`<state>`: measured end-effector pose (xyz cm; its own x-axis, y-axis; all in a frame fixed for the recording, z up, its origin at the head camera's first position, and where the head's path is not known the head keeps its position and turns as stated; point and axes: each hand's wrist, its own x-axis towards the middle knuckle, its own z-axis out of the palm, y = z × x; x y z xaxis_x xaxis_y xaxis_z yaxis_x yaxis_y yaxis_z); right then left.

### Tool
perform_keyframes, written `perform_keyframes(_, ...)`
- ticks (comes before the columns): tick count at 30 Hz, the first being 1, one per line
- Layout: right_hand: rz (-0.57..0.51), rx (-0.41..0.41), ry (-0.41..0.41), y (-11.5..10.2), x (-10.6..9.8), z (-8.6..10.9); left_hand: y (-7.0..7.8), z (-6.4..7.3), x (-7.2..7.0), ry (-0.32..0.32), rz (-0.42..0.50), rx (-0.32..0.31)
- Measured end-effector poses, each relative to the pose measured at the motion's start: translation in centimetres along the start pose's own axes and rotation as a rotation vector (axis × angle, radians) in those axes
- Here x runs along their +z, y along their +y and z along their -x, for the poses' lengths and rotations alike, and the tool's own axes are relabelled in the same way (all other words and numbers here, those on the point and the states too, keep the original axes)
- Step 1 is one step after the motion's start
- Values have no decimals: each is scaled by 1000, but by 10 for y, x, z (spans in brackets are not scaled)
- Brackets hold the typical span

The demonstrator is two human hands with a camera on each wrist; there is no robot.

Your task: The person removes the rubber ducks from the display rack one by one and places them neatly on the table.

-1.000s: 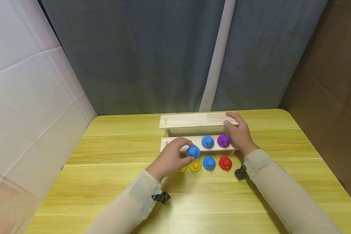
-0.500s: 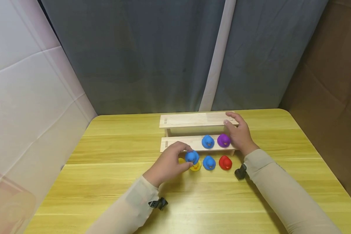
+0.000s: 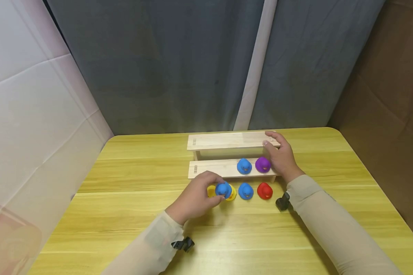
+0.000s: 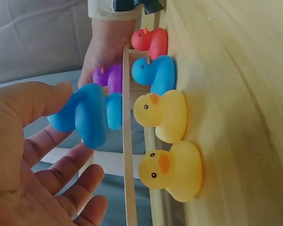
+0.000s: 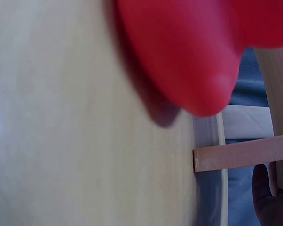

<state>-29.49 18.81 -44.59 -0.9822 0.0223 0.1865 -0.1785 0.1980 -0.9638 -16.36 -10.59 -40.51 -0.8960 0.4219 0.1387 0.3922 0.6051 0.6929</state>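
My left hand [image 3: 197, 196] holds a blue rubber duck [image 4: 80, 113] between thumb and fingers, off the table. In the head view this duck [image 3: 223, 189] partly covers two yellow ducks, which the left wrist view shows as a yellow duck [image 4: 161, 115] and another yellow duck [image 4: 172, 172]. Beside them on the table sit a blue duck [image 3: 246, 191] and a red duck [image 3: 265, 191]. My right hand [image 3: 283, 158] grips the right end of the upper plank of a two-step wooden stand [image 3: 227, 141]. Its lower step bears a blue duck [image 3: 244, 166] and a purple duck [image 3: 263, 164].
The wooden table [image 3: 130, 214] extends around the stand. A grey curtain [image 3: 158, 68] hangs behind it. A white cloth wall [image 3: 38, 95] stands at the left and a brown one [image 3: 392, 95] at the right.
My left hand has moved down and slightly left with the blue duck, from the front of the lower step to before the yellow ducks. My right hand has stayed put.
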Motion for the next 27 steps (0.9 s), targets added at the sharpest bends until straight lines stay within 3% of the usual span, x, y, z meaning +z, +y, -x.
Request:
perform_keyframes(6,13,8,7,9,0,-5,-1,4,0,-7,14,7)
perform_keyframes(15,14,4,-8,-23,2,10,-5,10,3,-35,58,-14)
perform_keyframes(27,19,28,-16,-30,0,15,-3,14,6,-72,20,-83)
